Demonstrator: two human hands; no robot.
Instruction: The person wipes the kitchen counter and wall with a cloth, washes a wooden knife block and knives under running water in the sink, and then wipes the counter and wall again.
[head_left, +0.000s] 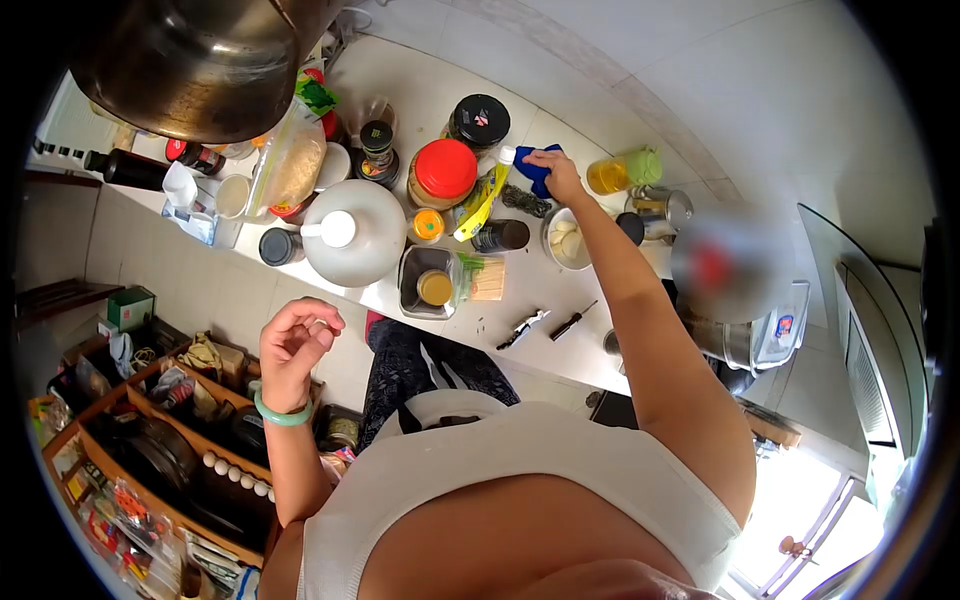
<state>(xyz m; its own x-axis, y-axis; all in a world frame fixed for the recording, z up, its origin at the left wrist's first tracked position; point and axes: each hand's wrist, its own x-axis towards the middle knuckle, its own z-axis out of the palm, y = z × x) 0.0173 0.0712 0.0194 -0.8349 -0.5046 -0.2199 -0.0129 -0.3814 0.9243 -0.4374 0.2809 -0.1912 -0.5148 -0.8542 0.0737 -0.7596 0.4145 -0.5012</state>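
Note:
My right hand [562,178] reaches to the back of the counter, its fingers closed on a bunched blue cloth [530,168]. Beside the cloth lies a yellow packet with a white cap [484,204], near some dark dried strands [525,201]. A bowl with pale pieces [567,241] sits below my right wrist. My left hand [300,345], with a green bangle, hangs in the air before the counter's front edge. Its fingers are loosely curled, with nothing visible in them. The nearest thing on the counter is a large white jug [354,236].
A red-lidded jar [444,170], a black-lidded jar [480,122] and a dark container [426,283] crowd the counter [400,70]. A black-handled tool [573,321] lies near the front edge. A metal pot [190,75] hangs at upper left; open drawers [180,420] are below.

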